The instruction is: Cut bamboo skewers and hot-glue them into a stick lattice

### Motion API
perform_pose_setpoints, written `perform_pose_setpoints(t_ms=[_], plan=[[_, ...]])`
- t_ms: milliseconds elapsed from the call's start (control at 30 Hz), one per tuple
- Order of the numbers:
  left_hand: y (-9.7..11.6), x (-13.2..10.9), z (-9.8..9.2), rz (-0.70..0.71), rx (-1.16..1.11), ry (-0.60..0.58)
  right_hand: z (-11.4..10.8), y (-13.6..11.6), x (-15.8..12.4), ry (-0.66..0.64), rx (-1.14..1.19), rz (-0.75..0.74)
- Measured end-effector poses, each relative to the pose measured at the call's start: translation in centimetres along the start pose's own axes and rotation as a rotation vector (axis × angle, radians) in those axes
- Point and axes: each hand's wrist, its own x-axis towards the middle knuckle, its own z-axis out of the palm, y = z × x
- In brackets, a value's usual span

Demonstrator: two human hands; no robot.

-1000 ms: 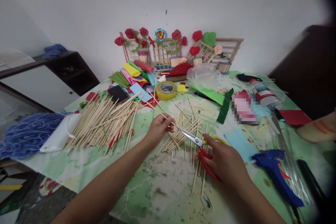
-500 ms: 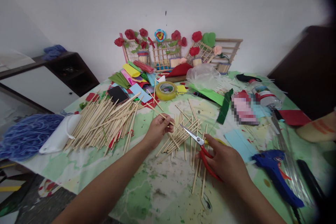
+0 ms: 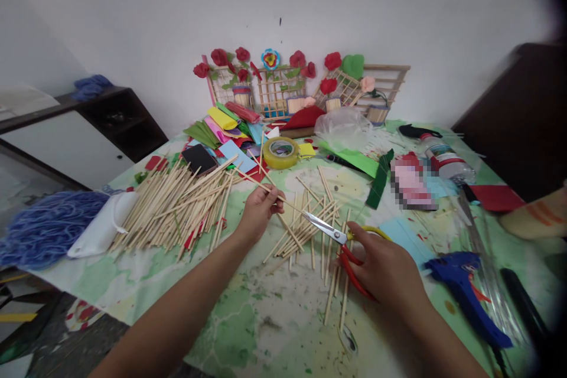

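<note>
My left hand (image 3: 262,212) pinches a thin wooden stick (image 3: 290,203), which slants down toward the right. The stick's right end meets the tips of the scissors (image 3: 325,228). My right hand (image 3: 384,266) is wrapped round the handles, one red and one yellow. The blades look nearly closed; whether they bite into the stick I cannot tell. Beneath both hands lies a loose, crisscrossed heap of cut sticks (image 3: 305,233). A larger pile of wooden sticks (image 3: 177,204) spreads to the left of my left hand.
Behind the hands sit a roll of yellow tape (image 3: 280,153) and coloured paper (image 3: 221,119). Lattice frames with paper flowers (image 3: 279,88) lean on the wall. A blue glue gun (image 3: 469,295) and plastic bottle (image 3: 447,159) lie right; blue yarn (image 3: 48,227) lies left.
My left hand has moved slightly left and up, and more of the stick now shows to its right. The scissor blades have come to the stick's end, their tips closer together.
</note>
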Motion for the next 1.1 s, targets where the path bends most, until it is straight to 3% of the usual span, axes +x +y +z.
perform_pose_setpoints(t_ms=[667, 900, 1100], plan=[[-0.1, 0.1, 0.0, -0.056, -0.035, 0.012, 0.3, 0.1, -0.1, -0.001, -0.006, 0.007], [-1.1, 0.8, -0.6, 0.074, 0.031, 0.243, 0.5, 0.8, 0.0, 0.017, 0.008, 0.202], [-1.3, 1.3, -0.8, 0.133, -0.022, 0.277, 0.8, 2.1, 1.7, -0.006, 0.282, 0.294]])
